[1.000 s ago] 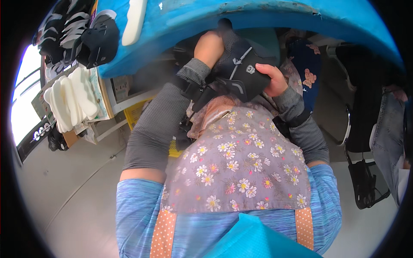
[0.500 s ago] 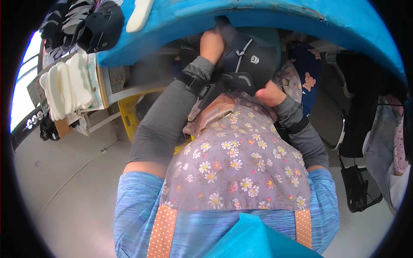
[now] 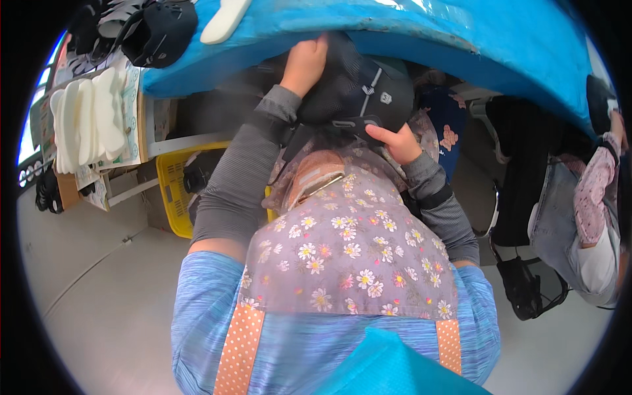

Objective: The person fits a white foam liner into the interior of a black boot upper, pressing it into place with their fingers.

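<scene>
A black shoe upper [image 3: 390,104] with grey trim and a small pale emblem lies above my lap, just under the edge of the blue-covered table [image 3: 434,39]. At its far left side, my left hand [image 3: 307,64] is closed on the upper's edge, with the fingertips partly hidden. My right hand [image 3: 399,141] grips the near right edge, its thumb lying on top and its fingers out of sight below. A floral apron [image 3: 355,243] covers my front.
Black shoe uppers [image 3: 158,36] and a white foam sole [image 3: 225,20] lie on the table. Several white soles [image 3: 92,122] stand on a shelf at left, above a yellow crate [image 3: 172,191]. At the right edge, another person's arm [image 3: 592,197] reaches toward the table.
The view has shifted, so most things sit further left. My right thumb now rests on the upper's near edge. The other person's hand and a dark item have come into view at right.
</scene>
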### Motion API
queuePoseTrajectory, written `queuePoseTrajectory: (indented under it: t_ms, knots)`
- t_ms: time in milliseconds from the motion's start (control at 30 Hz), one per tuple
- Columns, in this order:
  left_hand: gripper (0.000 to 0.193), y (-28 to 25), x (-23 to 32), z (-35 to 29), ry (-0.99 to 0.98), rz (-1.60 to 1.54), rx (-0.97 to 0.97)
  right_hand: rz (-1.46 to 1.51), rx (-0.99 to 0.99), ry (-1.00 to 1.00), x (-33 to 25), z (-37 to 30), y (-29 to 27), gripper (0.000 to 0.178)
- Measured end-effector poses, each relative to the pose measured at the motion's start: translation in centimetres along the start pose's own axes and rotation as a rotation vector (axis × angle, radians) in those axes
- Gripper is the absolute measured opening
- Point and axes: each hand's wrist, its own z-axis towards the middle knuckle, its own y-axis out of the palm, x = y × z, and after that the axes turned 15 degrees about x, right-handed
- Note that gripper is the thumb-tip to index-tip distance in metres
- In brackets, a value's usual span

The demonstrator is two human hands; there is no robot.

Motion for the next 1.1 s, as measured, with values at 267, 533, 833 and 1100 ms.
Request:
queuePoseTrajectory:
  t_ms: [267, 533, 833, 1100]
  knots:
    - [0.060, -9.8, 0.2, -3.4, -1.019, -0.499, -0.320, 0.157, 0.100, -0.055, 1.2, 0.2, 0.0, 0.040]
    - [0.042, -11.3, 3.5, -10.7, -0.662, -0.477, -0.445, 0.127, 0.033, 0.007, 1.1, 0.9, -0.6, 0.043]
    - [0.020, -8.9, 11.0, -2.2, 0.137, -0.006, 0.062, 0.435, -0.014, -0.025, -3.5, -1.3, 0.0, 0.061]
    - [0.031, -0.5, 4.0, 0.8, 0.410, 0.261, -0.218, 0.622, 0.055, 0.067, -1.0, 0.3, -0.7, 0.043]
